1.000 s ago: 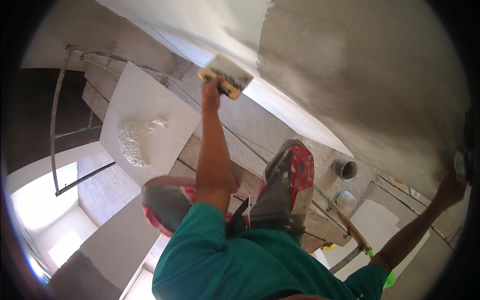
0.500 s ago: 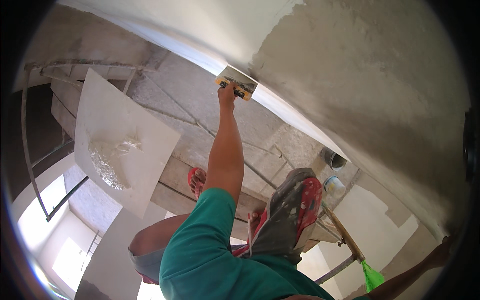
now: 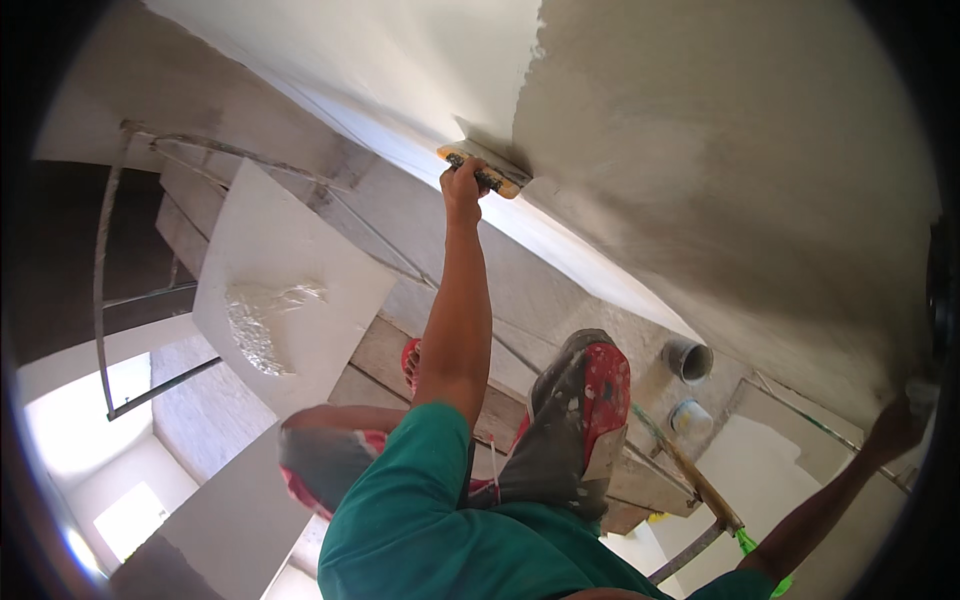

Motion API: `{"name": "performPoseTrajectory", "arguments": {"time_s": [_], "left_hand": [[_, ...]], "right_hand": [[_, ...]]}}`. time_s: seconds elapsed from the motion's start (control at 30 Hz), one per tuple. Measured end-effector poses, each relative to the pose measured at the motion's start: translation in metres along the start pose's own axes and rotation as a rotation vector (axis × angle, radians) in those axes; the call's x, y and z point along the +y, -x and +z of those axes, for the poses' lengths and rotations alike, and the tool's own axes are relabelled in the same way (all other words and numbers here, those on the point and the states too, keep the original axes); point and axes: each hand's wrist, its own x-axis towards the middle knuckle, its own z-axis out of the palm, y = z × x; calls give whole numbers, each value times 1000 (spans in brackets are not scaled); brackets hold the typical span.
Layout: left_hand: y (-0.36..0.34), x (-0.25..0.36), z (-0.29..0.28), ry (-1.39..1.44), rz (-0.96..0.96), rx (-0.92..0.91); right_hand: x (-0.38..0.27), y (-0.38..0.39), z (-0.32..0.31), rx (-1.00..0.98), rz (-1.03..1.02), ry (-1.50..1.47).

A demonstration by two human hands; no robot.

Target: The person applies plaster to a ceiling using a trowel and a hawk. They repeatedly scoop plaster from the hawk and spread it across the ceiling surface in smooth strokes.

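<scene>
My left hand [image 3: 463, 193] grips a wide putty knife [image 3: 510, 187] by its yellow-and-black handle, arm stretched forward. The metal blade lies against the wall [image 3: 700, 130], close to the border between a white coated area and bare grey plaster. At the far right, my right hand [image 3: 893, 432] is raised next to the wall. Its fingers are blurred and partly lost in the dark rim; a pale patch shows by them, and I cannot tell what it is. Left of my knees, a white board [image 3: 345, 300] carries a heap of wet white putty [image 3: 262, 325].
Below me are scaffold planks [image 3: 365, 392], where my feet in red sandals rest. Metal scaffold tubes [image 3: 101, 270] frame the left side. Down by the wall's foot stand a dark bucket [image 3: 688, 360] and a white tub [image 3: 690, 417]. A wooden pole [image 3: 690, 468] crosses at lower right.
My left hand has tilted the putty knife, its blade now flatter to the wall. My right hand has moved up along the wall. The whole view has shifted slightly.
</scene>
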Motion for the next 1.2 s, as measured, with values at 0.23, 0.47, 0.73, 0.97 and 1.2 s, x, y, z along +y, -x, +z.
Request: {"name": "performPoseTrajectory", "arguments": {"time_s": [0.23,0.47,0.73,0.97,1.2], "left_hand": [[110,196,77,-14,282,18],[242,353,167,-131,513,-108],[267,296,72,127,536,-290],[294,198,31,290,384,-339],[305,198,25,274,385,-385]], "right_hand": [[-87,-46,-25,144,212,-656],[-92,-59,-42,56,190,-524],[-117,-47,-57,-107,46,-600],[-269,-15,-156,-602,-27,-1529],[-299,-34,-176,-804,-75,-1488]]}}
